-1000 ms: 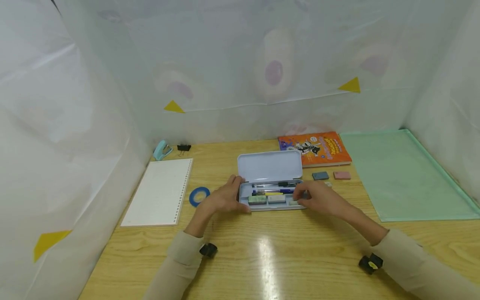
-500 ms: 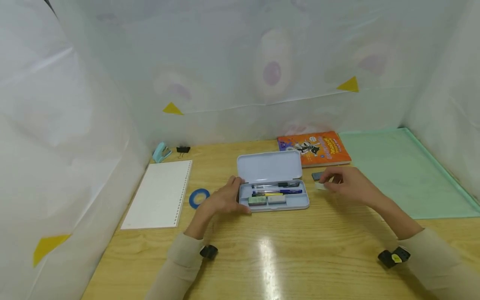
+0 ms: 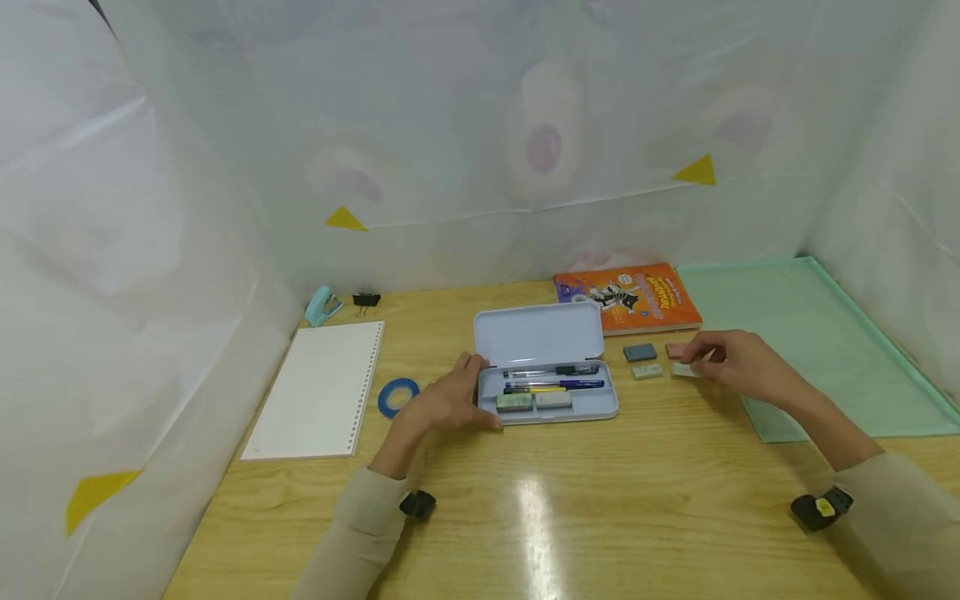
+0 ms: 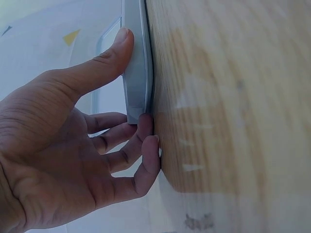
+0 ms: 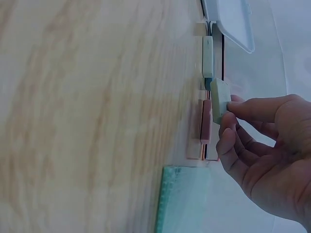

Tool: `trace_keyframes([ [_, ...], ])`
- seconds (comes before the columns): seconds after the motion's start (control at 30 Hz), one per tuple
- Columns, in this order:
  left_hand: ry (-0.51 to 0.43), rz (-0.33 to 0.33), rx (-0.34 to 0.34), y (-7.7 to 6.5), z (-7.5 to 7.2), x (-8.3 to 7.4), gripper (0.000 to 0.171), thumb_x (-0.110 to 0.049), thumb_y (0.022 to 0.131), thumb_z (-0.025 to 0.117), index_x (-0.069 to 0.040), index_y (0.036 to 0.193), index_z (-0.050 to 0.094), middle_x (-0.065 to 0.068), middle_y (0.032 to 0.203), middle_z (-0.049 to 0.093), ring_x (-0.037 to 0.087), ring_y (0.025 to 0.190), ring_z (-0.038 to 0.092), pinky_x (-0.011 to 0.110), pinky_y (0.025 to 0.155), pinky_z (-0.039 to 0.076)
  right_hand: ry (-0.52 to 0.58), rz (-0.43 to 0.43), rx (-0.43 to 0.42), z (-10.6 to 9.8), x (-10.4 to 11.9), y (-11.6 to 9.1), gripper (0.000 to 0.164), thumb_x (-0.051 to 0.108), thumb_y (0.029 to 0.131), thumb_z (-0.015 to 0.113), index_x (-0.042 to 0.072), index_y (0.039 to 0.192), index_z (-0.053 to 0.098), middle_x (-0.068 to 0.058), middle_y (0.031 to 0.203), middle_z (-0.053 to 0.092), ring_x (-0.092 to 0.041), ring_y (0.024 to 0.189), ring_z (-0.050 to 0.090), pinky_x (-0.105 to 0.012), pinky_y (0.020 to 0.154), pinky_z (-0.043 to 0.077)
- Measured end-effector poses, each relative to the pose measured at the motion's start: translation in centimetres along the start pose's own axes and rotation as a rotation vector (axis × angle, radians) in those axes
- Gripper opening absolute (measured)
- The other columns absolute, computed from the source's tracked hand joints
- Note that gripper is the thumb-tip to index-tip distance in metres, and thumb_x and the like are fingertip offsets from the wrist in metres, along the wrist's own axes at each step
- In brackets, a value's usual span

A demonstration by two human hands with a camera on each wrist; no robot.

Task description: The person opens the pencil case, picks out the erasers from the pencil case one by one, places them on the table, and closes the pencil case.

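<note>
An open light-blue pencil case stands mid-table in the head view. It holds several pens, a green eraser and a whitish eraser; its front right compartment is bare. My left hand grips the case's left end, thumb along the front wall and fingers curled at the end. Right of the case, my right hand pinches a pale eraser between thumb and fingertips, above the table. Close by lie a blue eraser, another pale eraser and a partly hidden pink eraser.
Behind the case lies an orange book. A green translucent mat covers the right side. At left are a white notepad, a blue tape roll, a stapler and a binder clip.
My right hand has lifted the pale eraser out of the case's front right compartment and carried it rightward, past the blue and other pale erasers. My left hand has stayed on the case.
</note>
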State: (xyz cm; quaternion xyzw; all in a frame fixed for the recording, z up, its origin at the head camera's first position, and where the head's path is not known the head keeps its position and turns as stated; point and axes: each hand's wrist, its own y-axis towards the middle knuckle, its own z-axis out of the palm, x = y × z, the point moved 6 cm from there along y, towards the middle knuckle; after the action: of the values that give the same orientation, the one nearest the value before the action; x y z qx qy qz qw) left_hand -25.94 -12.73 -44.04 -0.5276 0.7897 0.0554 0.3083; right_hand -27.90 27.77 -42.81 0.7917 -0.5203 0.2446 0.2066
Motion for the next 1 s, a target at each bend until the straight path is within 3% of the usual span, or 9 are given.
trace_keyframes([
  [0.23,-0.001,0.001,0.002,0.1,0.1,0.0,0.094,-0.040,0.084,0.088,-0.005,0.153,0.034,0.013,0.139,0.041,0.027,0.113,0.052,0.045,0.101,0.048,-0.016,-0.013,0.009,0.3,-0.4,0.3,0.008,0.004,0.098,0.069,0.008,0.103,0.074,-0.006,0.100,0.071,-0.015,0.077,0.061,-0.029,0.059,0.048],
  [0.47,0.014,0.008,0.004,0.1,0.3,0.1,0.093,-0.041,0.084,0.088,-0.006,0.152,0.034,0.012,0.137,0.042,0.026,0.110,0.052,0.043,0.098,0.049,0.012,0.003,-0.017,-0.3,0.2,0.3,0.013,0.015,0.102,0.068,0.009,0.112,0.075,-0.007,0.105,0.073,-0.019,0.078,0.064,-0.030,0.060,0.049],
  [0.7,0.010,0.009,0.004,0.1,0.2,0.1,0.093,-0.041,0.084,0.088,-0.006,0.152,0.034,0.012,0.137,0.041,0.026,0.110,0.052,0.043,0.098,0.049,0.125,-0.098,-0.007,0.6,3.9,0.5,0.016,0.012,0.100,0.071,0.007,0.114,0.074,-0.005,0.105,0.072,-0.014,0.083,0.063,-0.028,0.068,0.052],
  [1.0,0.015,0.004,-0.002,0.2,0.0,0.0,0.093,-0.039,0.085,0.088,-0.005,0.152,0.034,0.013,0.138,0.041,0.025,0.110,0.052,0.042,0.099,0.049,0.214,-0.245,0.081,5.2,9.3,2.1,0.017,0.004,0.095,0.074,0.006,0.112,0.074,-0.008,0.108,0.073,-0.009,0.079,0.063,-0.028,0.067,0.052],
])
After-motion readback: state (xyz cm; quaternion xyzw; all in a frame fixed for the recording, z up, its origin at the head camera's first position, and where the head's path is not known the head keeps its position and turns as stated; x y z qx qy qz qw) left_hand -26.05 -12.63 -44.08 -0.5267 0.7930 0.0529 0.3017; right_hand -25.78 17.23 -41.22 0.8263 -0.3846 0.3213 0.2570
